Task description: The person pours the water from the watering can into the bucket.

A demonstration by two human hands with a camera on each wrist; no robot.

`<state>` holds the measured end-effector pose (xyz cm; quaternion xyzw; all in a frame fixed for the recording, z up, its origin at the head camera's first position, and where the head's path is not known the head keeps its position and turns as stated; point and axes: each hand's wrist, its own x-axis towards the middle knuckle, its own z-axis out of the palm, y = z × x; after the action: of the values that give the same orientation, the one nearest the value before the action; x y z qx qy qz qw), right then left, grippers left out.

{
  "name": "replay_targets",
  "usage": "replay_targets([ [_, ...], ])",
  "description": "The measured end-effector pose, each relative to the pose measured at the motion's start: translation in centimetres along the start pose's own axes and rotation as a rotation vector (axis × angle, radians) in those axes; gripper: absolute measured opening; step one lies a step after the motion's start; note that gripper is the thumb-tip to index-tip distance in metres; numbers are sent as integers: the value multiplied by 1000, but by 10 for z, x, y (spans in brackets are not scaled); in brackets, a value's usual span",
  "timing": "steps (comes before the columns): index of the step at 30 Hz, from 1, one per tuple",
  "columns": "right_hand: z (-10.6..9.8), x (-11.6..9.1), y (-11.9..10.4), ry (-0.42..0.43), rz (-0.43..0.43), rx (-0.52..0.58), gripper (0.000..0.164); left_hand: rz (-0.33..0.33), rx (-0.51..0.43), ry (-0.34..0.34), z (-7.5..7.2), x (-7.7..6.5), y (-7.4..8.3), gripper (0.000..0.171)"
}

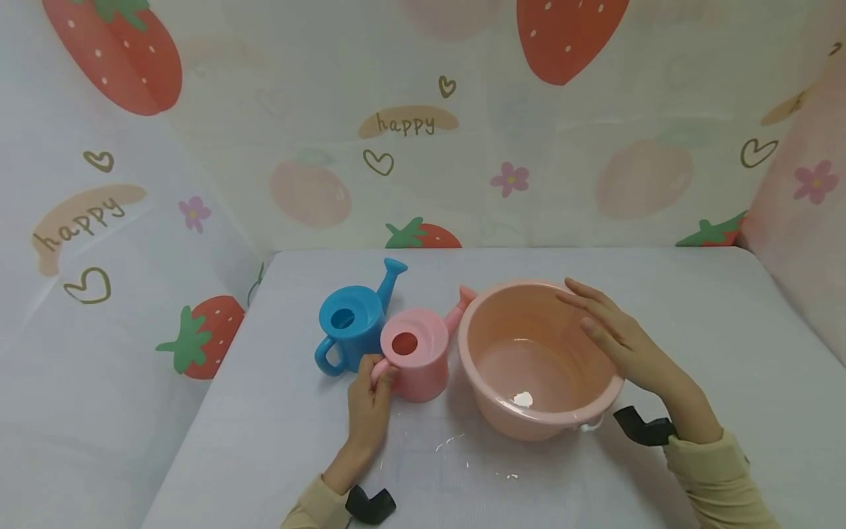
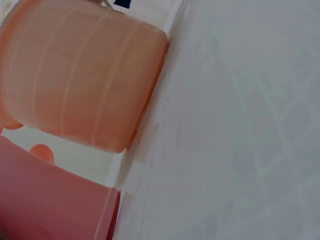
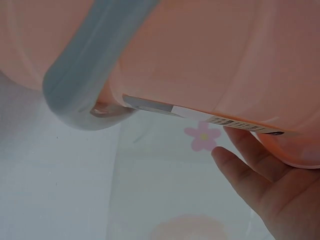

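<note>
The left hand [image 1: 369, 408] curls its thumb and fingers round the handle of the pink watering can [image 1: 423, 375]. The can is upright, just past this grip, its spout pointing up beside the bucket [image 1: 529, 427]. The right hand [image 1: 628, 349] has straight fingers, a bit apart, at the bucket's right rim; I cannot tell if they touch it. The bucket is round, smooth and shiny. Beside the pink can sits a blue watering can [image 1: 363, 342]. Behind the white table [image 1: 456, 499], strawberries [image 1: 571, 37] cover the wall [image 1: 555, 132].
</note>
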<state>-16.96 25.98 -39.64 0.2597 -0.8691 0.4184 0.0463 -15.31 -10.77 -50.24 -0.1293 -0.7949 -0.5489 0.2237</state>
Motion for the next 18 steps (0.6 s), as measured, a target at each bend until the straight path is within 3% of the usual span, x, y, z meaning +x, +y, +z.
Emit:
replay_targets([
  [7, 0, 0, 0, 2, -2, -9, 45, 10, -13, 71, 0, -3, -5, 9],
  [14, -1, -1, -1, 4, -6, -31, 45, 32, 11, 131, -6, 0, 34, 9],
  [18, -1, 0, -1, 2, -6, -9, 44, 3, 6, 135, -9, 1, 39, 9],
])
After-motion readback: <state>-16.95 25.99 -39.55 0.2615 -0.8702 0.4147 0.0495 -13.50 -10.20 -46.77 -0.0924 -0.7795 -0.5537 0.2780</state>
